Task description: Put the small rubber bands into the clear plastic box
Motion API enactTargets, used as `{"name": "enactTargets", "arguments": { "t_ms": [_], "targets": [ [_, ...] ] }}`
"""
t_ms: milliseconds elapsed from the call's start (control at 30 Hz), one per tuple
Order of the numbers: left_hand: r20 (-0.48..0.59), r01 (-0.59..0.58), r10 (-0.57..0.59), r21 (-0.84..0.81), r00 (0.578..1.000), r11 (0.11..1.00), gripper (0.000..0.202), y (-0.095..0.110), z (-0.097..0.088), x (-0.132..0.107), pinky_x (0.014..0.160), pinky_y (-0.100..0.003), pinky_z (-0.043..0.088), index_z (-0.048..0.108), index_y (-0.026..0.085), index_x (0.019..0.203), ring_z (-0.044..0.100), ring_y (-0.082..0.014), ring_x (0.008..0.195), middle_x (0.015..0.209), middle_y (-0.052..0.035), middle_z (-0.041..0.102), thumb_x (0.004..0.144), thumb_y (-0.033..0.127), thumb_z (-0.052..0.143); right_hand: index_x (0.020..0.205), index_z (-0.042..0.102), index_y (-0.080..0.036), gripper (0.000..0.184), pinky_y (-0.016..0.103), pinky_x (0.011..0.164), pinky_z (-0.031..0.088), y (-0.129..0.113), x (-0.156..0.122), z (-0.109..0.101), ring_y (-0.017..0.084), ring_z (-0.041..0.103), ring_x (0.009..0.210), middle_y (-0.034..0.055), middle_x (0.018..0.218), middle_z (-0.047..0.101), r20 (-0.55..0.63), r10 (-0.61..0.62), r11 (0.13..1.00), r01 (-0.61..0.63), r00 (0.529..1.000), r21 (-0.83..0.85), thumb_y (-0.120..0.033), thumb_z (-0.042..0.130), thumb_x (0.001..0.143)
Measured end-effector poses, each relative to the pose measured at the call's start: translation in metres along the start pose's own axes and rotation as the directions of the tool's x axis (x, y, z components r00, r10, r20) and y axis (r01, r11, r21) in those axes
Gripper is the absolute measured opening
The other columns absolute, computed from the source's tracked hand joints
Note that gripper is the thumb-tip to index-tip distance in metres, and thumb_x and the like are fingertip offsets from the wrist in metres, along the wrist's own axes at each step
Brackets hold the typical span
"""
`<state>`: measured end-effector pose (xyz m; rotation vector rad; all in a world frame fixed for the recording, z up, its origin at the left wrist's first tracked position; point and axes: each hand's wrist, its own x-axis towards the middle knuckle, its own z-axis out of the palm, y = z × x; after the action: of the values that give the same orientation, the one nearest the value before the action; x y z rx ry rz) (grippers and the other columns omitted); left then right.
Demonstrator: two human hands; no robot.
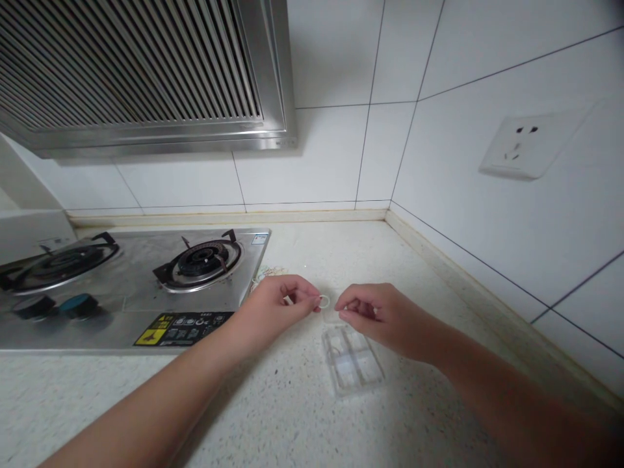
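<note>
Between the thumb and fingertips of my left hand (285, 299) is a small white ring-shaped band (324, 301), its loop pointing right. My right hand (373, 309) is just across from it, fingers pinched together; what they hold, if anything, is too small to make out. Below the hands a clear plastic compartment box (358, 385) lies on the counter, its lid side (332, 317) partly hidden by my right hand. Pale shapes inside the box are blurred. Behind my left wrist sits a loose pile of thin, light-coloured bands (273, 270), partly covered by the hand.
A steel gas stove (141, 302) with two burners and knobs (78, 305) fills the left of the speckled counter (273, 416). Overhead hangs a range hood (195, 140). Tiled walls meet at the back right corner, and a socket (519, 146) is on the right wall.
</note>
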<state>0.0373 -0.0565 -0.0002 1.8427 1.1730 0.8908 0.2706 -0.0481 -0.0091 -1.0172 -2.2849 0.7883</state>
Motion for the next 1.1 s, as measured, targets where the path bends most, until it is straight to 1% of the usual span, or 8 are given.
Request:
{"name": "enactTargets", "arguments": {
  "t_ms": [67, 133, 333, 467, 667, 833, 967, 1100],
  "targets": [
    [0.044, 0.022, -0.019, -0.07, 0.999, 0.997, 0.017, 0.002, 0.005, -0.002, 0.069, -0.027, 0.046, 0.072, 0.015, 0.085, 0.063, -0.016, 0.075, 0.082, -0.0054, 0.073, 0.082, 0.031, 0.065, 0.092, 0.066, -0.018, 0.019, 0.023, 0.055, 0.036, -0.003, 0.0, 0.003, 0.01, 0.048, 0.059, -0.0026, 0.065, 0.055, -0.023, -0.011, 0.995, 0.013, 1.0, 0.103, -0.034, 0.057, 0.092],
    [0.074, 0.032, -0.021, -0.141, 0.997, 0.99, 0.017, 0.002, 0.008, -0.003, 0.069, -0.026, 0.046, 0.072, 0.015, 0.084, 0.063, -0.0153, 0.075, 0.081, -0.0049, 0.073, 0.082, 0.031, 0.066, 0.09, 0.066, -0.017, 0.019, 0.023, 0.055, 0.036, -0.006, -0.001, 0.005, 0.01, 0.048, 0.06, -0.0024, 0.066, 0.054, -0.038, -0.019, 0.987, 0.025, 0.999, 0.161, -0.035, 0.058, 0.092],
    [0.124, 0.044, -0.013, -0.246, 0.992, 0.968, 0.017, 0.001, 0.011, -0.004, 0.069, -0.024, 0.044, 0.071, 0.015, 0.08, 0.062, -0.0133, 0.074, 0.08, -0.0034, 0.072, 0.082, 0.032, 0.069, 0.085, 0.065, -0.017, 0.021, 0.023, 0.055, 0.036, -0.008, -0.002, 0.006, 0.01, 0.046, 0.06, -0.0025, 0.065, 0.053, -0.059, -0.04, 0.978, 0.051, 0.997, 0.2, -0.036, 0.06, 0.092],
    [0.128, 0.061, -0.027, -0.273, 0.991, 0.96, 0.016, 0.002, 0.012, -0.006, 0.068, -0.024, 0.043, 0.071, 0.015, 0.081, 0.061, -0.0124, 0.072, 0.079, -0.0023, 0.072, 0.082, 0.031, 0.069, 0.086, 0.066, -0.017, 0.021, 0.023, 0.055, 0.037, -0.009, -0.002, 0.004, 0.01, 0.047, 0.061, -0.0018, 0.066, 0.055, -0.053, -0.04, 0.979, 0.05, 0.998, 0.197, -0.035, 0.059, 0.092],
    [0.104, 0.064, -0.036, -0.283, 0.994, 0.957, 0.013, 0.006, 0.01, -0.007, 0.069, -0.024, 0.044, 0.072, 0.016, 0.081, 0.061, -0.0119, 0.072, 0.078, -0.0016, 0.072, 0.082, 0.029, 0.069, 0.085, 0.066, -0.017, 0.019, 0.023, 0.054, 0.037, -0.012, -0.002, 0.003, 0.01, 0.046, 0.06, -0.0022, 0.065, 0.054, -0.055, -0.034, 0.981, 0.044, 0.998, 0.188, -0.034, 0.059, 0.091],
    [0.099, 0.053, -0.026, -0.285, 0.995, 0.957, 0.012, 0.006, 0.009, -0.008, 0.071, -0.024, 0.045, 0.072, 0.017, 0.082, 0.062, -0.0117, 0.073, 0.079, -0.0013, 0.072, 0.082, 0.029, 0.068, 0.086, 0.066, -0.017, 0.012, 0.022, 0.053, 0.038, -0.012, -0.004, 0.004, 0.009, 0.049, 0.059, -0.0026, 0.064, 0.055, -0.033, -0.031, 0.975, 0.037, 0.999, 0.219, -0.029, 0.063, 0.087],
    [0.09, 0.031, -0.007, -0.27, 0.996, 0.962, 0.011, 0.007, 0.008, -0.008, 0.07, -0.024, 0.046, 0.072, 0.016, 0.082, 0.063, -0.0123, 0.074, 0.08, -0.0018, 0.073, 0.082, 0.026, 0.068, 0.086, 0.066, -0.017, 0.009, 0.022, 0.054, 0.04, -0.012, -0.004, 0.004, 0.009, 0.05, 0.059, -0.0027, 0.064, 0.056, -0.062, -0.081, 0.977, 0.092, 0.995, 0.193, -0.026, 0.065, 0.085],
    [0.1, 0.015, 0.016, -0.304, 0.995, 0.952, 0.011, 0.01, 0.008, -0.01, 0.069, -0.023, 0.047, 0.072, 0.016, 0.083, 0.063, -0.012, 0.073, 0.08, -0.0019, 0.072, 0.081, 0.027, 0.071, 0.086, 0.066, -0.018, 0.007, 0.021, 0.055, 0.042, -0.013, -0.005, 0.003, 0.009, 0.051, 0.06, -0.0024, 0.067, 0.058, -0.103, -0.135, 0.969, 0.153, 0.986, 0.192, -0.025, 0.066, 0.086]
  ]
}}
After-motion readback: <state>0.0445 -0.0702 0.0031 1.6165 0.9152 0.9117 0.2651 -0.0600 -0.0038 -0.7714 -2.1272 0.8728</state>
